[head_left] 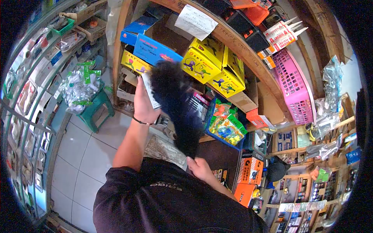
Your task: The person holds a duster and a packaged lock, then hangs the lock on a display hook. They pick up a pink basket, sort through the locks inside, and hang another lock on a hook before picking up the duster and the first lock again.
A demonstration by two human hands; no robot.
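A black fluffy duster (176, 103) stretches upward from my right hand (200, 169), whose fingers are closed around its lower end. My left hand (145, 103) is raised in front of the shelf and holds a flat white box (150, 91) upright. The duster's head overlaps that box and hides much of it. Just behind my left hand stand a yellow printed box (135, 64) and a blue box (155, 50). To the right of the duster sits a blue basket (223, 141) holding colourful packets.
Yellow boxes (202, 62) fill the shelf, below a wooden beam (233, 39) with a paper note (196, 22). A pink basket (294, 87) is at the upper right. On the left, a green stool (97, 112) bearing plastic bags stands on the tiled floor (83, 155).
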